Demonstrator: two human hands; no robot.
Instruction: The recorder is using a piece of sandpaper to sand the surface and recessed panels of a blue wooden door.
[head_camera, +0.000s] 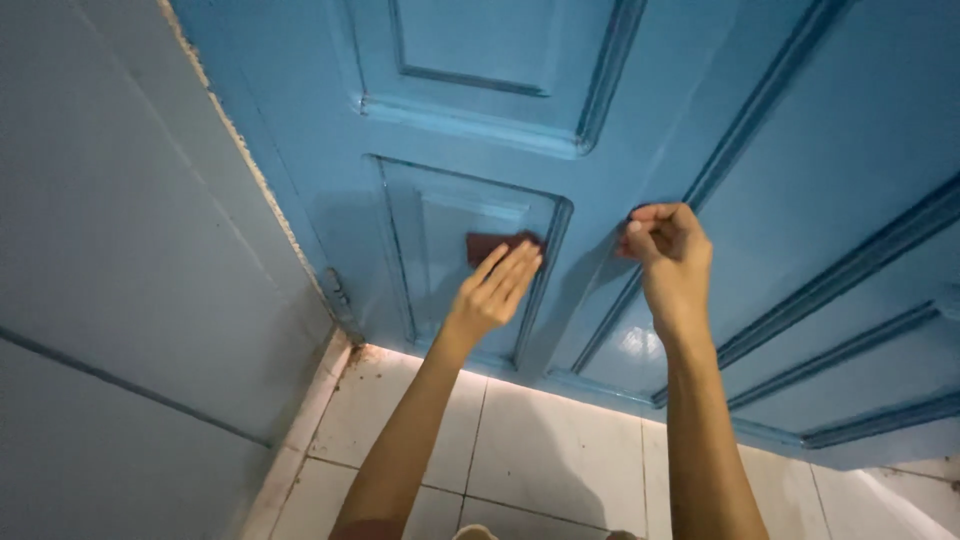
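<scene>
The left hand (495, 290) presses a dark reddish pad (492, 245), perhaps sandpaper, flat-fingered against the blue panelled door (800, 150). The right hand (668, 245) rests curled against it, holding nothing visible.

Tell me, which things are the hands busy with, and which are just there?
In use:
left hand
dark red pad, pressed flat on the door
blue door
right hand, curled against the door

Just there:
white floor tiles
grey-blue wall

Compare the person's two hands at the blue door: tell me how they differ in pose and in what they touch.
The left hand lies flat with fingers stretched out, pressing a dark reddish-brown pad against a recessed door panel; the right hand is curled into a loose fist with no pad visible. The left sits lower, the right higher, over a raised moulding. Both are bare and reach the blue door.
</scene>
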